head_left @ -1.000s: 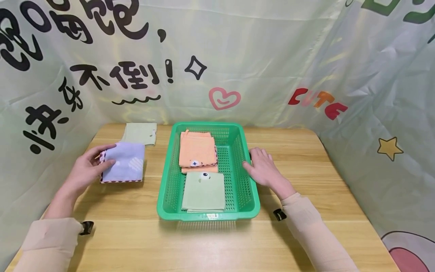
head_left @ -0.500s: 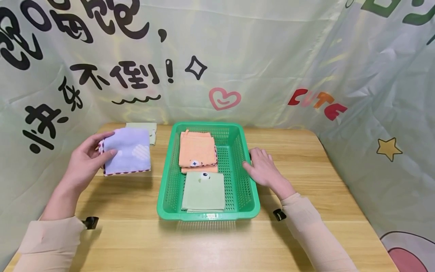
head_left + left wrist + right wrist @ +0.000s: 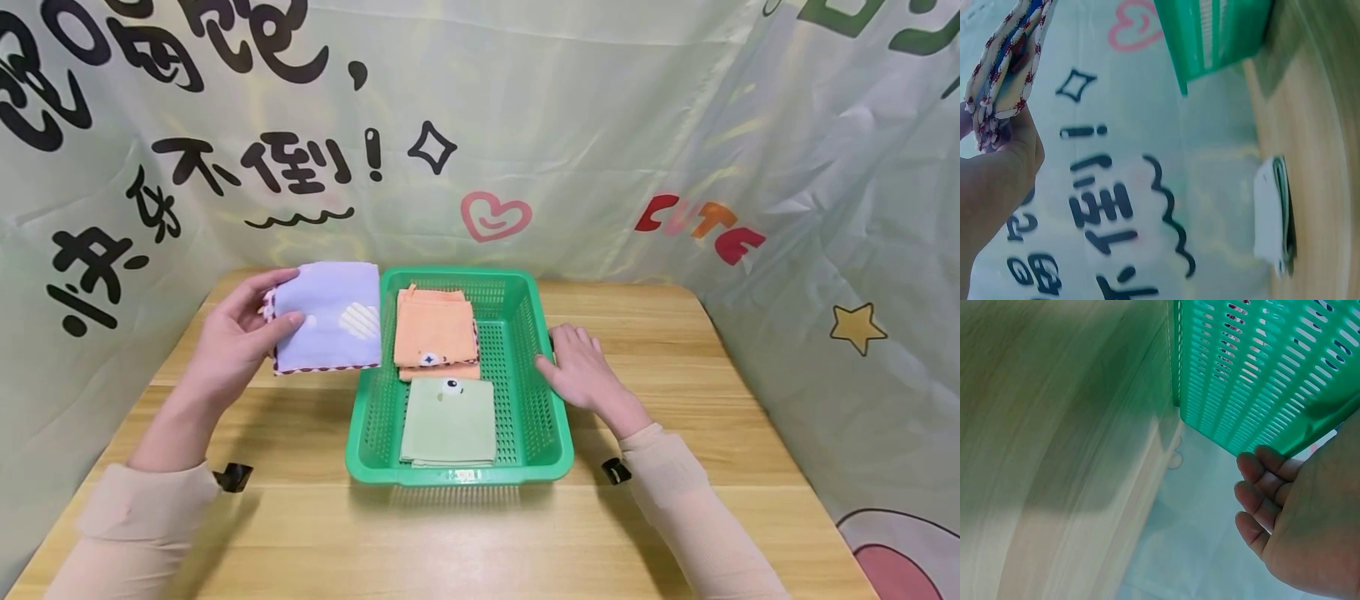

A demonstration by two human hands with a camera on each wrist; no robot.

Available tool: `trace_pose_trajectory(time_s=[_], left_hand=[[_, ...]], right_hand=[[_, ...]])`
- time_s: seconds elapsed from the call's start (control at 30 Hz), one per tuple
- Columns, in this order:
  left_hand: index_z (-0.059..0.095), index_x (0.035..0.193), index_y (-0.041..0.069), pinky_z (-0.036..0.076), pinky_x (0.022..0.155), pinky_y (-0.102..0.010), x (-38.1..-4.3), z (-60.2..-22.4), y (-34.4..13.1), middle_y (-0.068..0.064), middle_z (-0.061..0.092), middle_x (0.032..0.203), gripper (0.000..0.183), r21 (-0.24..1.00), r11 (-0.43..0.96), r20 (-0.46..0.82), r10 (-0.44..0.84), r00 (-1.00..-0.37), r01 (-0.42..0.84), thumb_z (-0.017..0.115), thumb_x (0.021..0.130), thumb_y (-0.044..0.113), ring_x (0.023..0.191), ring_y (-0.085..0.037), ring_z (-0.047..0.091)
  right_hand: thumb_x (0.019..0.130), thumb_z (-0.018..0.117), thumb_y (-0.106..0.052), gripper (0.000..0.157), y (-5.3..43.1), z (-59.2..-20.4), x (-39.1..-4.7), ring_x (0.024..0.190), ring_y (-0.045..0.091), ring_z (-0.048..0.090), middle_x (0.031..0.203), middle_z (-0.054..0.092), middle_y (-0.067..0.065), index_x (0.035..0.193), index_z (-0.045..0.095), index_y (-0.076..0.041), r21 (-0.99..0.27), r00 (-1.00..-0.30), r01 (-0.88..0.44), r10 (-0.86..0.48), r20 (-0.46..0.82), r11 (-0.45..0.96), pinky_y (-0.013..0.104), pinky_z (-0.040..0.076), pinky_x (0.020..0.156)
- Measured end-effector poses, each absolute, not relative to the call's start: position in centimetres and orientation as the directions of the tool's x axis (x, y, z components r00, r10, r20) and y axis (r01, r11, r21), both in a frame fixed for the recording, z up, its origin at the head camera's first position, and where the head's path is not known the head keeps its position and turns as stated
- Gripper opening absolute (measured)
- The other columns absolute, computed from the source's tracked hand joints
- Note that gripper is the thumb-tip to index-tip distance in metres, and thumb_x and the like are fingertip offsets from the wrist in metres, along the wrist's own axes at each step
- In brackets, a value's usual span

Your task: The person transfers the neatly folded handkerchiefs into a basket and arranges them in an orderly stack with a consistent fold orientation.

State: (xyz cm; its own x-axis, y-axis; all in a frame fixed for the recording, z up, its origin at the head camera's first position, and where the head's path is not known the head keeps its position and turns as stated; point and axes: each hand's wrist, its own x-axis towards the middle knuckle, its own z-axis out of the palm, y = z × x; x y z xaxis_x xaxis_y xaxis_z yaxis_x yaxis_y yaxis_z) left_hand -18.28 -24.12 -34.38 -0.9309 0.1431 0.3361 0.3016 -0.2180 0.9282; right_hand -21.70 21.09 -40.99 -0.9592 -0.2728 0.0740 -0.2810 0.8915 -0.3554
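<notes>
My left hand [image 3: 243,333] pinches the left edge of a folded lavender towel [image 3: 326,308], thumb on top. The towel has a striped patch and red-and-white trim; its right edge overlaps the basket's left rim in the head view. Stacked trimmed edges of the towel [image 3: 1010,62] show in the left wrist view. My right hand [image 3: 585,371] holds the right rim of the green basket [image 3: 457,477], thumb over the rim and fingers bent along the outer wall. In the basket lie folded orange towels [image 3: 435,329] and, nearer me, a folded pale green towel [image 3: 450,429].
Another folded pale green towel [image 3: 1269,212] lies on the table at the back left, hidden behind the lavender towel in the head view. The wooden table [image 3: 480,550] ends at a printed cloth backdrop [image 3: 600,125] at the back and sides.
My left hand has lifted the lavender towel and carried it right and away from me, up to the basket's left rim, covering the back towel. My right hand and the basket stay put.
</notes>
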Motion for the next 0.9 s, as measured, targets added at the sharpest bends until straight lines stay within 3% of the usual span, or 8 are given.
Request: trace_pose_trajectory(time_s=[0.4, 0.9], left_hand=[[0.059, 0.144, 0.012, 0.061, 0.068, -0.026, -19.3, -34.6, -19.3, -0.012, 0.05, 0.132, 0.051, 0.959, -0.143, 0.276, 0.286, -0.918, 0.244, 0.065, 0.097, -0.006, 0.092, -0.014, 0.065], [0.052, 0.148, 0.007, 0.064, 0.076, -0.038, -20.5, -36.4, -13.9, -0.015, 0.051, 0.14, 0.053, 0.993, -0.026, 0.112, 0.455, -0.883, 0.113, 0.066, 0.098, -0.003, 0.098, -0.022, 0.069]], right_hand=[[0.101, 0.046, -0.039, 0.05, 21.1, -41.1, -21.7, 0.105, 0.032, 0.041, 0.117, 0.053, 0.014, 0.131, 0.051, 0.001, -0.351, -0.959, -0.282, -0.277, 0.068, 0.893, 0.045, 0.034, 0.088], [0.101, 0.047, -0.037, 0.05, 21.1, -41.0, -21.6, 0.106, 0.033, 0.043, 0.119, 0.054, 0.015, 0.132, 0.051, 0.002, -0.356, -0.958, -0.284, -0.276, 0.075, 0.89, 0.047, 0.035, 0.089]])
